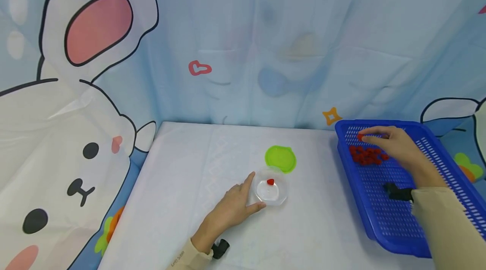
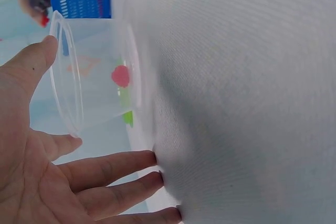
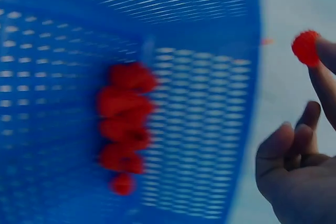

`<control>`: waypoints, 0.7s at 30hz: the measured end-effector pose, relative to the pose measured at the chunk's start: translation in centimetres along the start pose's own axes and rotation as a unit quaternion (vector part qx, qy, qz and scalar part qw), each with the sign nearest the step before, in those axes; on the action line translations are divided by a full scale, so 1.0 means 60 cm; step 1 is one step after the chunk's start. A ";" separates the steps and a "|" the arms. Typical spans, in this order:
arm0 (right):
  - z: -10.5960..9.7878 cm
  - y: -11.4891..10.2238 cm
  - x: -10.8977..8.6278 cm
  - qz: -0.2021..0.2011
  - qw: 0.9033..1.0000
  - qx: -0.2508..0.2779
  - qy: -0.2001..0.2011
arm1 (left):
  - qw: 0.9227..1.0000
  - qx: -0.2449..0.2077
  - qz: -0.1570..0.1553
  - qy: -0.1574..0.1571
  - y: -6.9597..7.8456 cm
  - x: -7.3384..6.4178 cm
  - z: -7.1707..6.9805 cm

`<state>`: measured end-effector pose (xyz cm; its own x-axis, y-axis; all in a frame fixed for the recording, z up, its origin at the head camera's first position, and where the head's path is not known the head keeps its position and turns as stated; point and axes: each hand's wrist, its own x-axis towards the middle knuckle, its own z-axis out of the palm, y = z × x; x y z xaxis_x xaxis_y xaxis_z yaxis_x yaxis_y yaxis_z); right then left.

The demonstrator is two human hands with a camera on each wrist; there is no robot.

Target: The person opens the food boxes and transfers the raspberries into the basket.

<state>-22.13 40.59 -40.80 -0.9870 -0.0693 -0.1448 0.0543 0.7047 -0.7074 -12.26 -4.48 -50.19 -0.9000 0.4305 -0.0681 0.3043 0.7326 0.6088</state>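
Observation:
On the white table a clear plastic cup (image 1: pixel 280 194) stands upright with one red raspberry-like piece (image 1: pixel 270 182) on its bottom. My left hand (image 1: pixel 233 204) holds the cup lightly at the rim, between thumb and index finger. Its other fingers are stretched out, their tips against the tabletop in the left wrist view. Over the far end of a blue basket (image 1: pixel 373 223), my right hand (image 1: pixel 396 147) pinches another red raspberry-like piece (image 3: pixel 306 48) between thumb and finger. A cluster of red pieces (image 1: pixel 367 156) lies in the basket below that hand.
A bright green lid (image 1: pixel 281 158) lies flat just behind the cup. The basket has perforated walls and stands at the table's right side. Behind the table hangs a light blue printed curtain (image 1: pixel 243 50).

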 end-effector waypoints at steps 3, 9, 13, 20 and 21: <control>0.013 0.036 0.019 0.041 0.999 0.032 0.015 | 1.000 -0.002 -0.002 0.000 -0.001 -0.001 0.000; 0.042 0.088 0.047 0.080 0.995 0.030 0.058 | 1.000 -0.006 -0.005 -0.005 0.000 -0.001 -0.001; 0.054 0.105 0.057 0.092 0.993 0.022 0.067 | 1.000 -0.005 -0.006 -0.005 0.002 -0.001 -0.001; 0.062 0.126 0.067 0.120 0.991 0.025 0.054 | 1.000 -0.003 -0.009 -0.003 0.002 0.000 -0.002; 0.062 0.127 0.069 0.119 0.991 0.028 0.053 | 1.000 -0.002 -0.009 -0.003 0.002 0.000 -0.002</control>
<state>-25.21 43.01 -49.35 -0.9553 0.1712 -0.2410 0.2932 0.6517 -0.6995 -12.24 -4.46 -50.01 -0.9037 0.4201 -0.0829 0.2869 0.7377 0.6111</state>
